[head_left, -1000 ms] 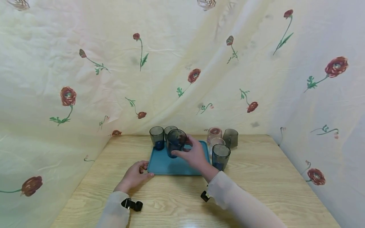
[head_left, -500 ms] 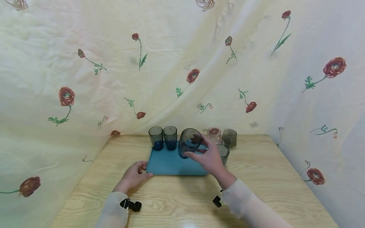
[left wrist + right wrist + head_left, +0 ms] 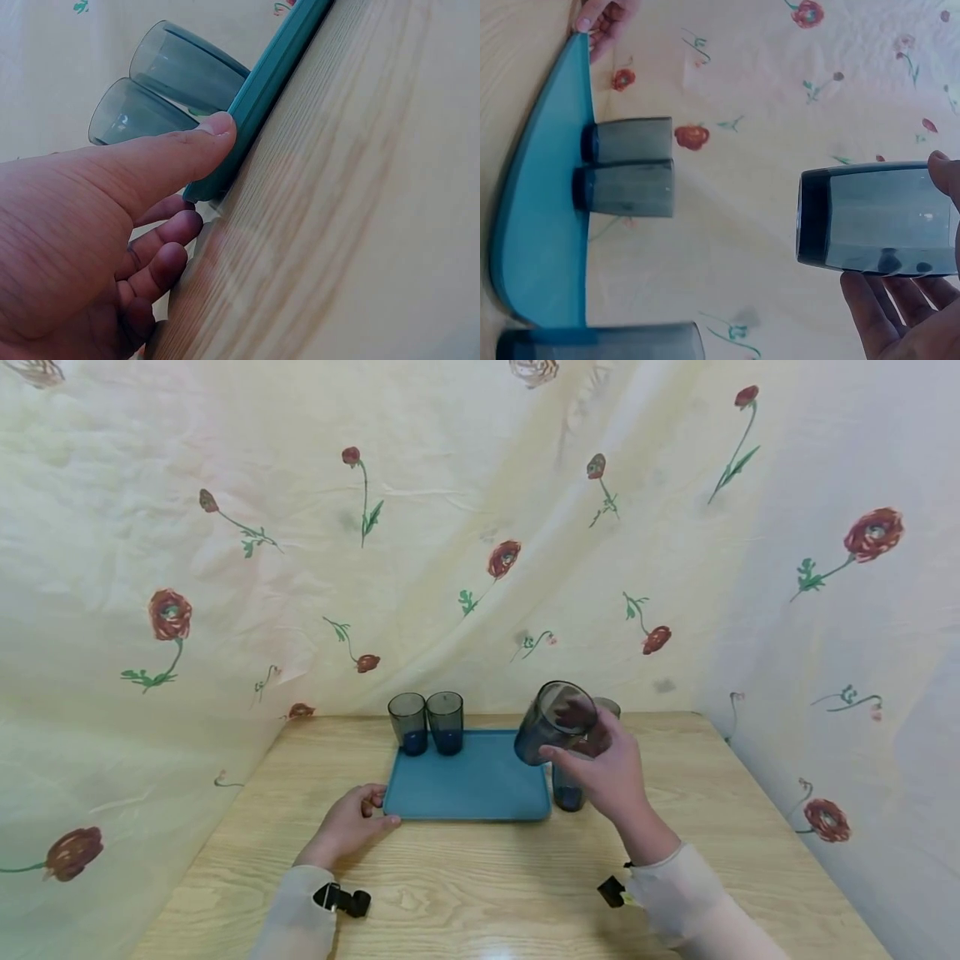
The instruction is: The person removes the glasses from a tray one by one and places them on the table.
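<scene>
Right hand (image 3: 609,770) grasps a smoky glass (image 3: 542,731), thumb on one side and fingers on the other, holding it in the air above the worktop (image 3: 465,877). Seen from the head, this held glass overlaps the far right corner of a blue tray (image 3: 465,785); it is tilted, its rim leaning right and its dark blue base pointing left.

The left hand (image 3: 348,822) holds the tray at its near left corner, with the thumb on the edge and the other fingers curled beside it.

Two similar glasses stand upright at the tray's far left: the leftmost glass (image 3: 408,724) and, just beside it to the right, its neighbour (image 3: 445,723). Another glass (image 3: 568,793) stands just right of the tray, partly hidden by the right hand. Farther back, the rim of one more glass (image 3: 609,703) shows behind that hand. Each wrist carries a black strap, and cloth (image 3: 420,560) printed with red flowers hangs behind the worktop.
</scene>
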`<state>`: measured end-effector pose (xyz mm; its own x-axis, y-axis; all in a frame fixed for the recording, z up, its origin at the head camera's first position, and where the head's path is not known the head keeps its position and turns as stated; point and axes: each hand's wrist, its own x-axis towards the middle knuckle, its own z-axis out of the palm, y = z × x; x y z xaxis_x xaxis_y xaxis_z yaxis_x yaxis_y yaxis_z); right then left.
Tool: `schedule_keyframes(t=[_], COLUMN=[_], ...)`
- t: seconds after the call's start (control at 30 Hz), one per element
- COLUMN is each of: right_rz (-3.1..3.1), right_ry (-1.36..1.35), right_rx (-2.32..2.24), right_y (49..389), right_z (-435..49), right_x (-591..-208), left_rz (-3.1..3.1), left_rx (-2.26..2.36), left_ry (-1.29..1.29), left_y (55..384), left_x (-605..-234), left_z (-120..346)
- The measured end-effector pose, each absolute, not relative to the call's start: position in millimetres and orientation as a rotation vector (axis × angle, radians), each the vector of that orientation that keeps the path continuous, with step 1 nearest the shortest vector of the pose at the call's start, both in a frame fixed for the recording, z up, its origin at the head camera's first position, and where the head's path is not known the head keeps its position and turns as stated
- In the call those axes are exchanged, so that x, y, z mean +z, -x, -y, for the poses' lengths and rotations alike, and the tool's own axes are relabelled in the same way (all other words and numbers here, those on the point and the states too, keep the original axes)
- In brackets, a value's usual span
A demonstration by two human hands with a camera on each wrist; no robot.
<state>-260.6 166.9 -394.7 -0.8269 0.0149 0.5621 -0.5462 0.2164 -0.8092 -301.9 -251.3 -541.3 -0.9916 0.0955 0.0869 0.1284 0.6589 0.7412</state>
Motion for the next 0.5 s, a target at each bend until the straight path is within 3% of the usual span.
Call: schedule_keyframes(t=[0.5], right_rz=[1.927], right_ry=[-0.220], right_rx=[1.592], right_y=[261], right_z=[-234], right_x=[-390], left_rz=[2.830], left_rx=[-1.300], left_ry=[0.189], left_y=[301], left_x=[-539], left_z=[252])
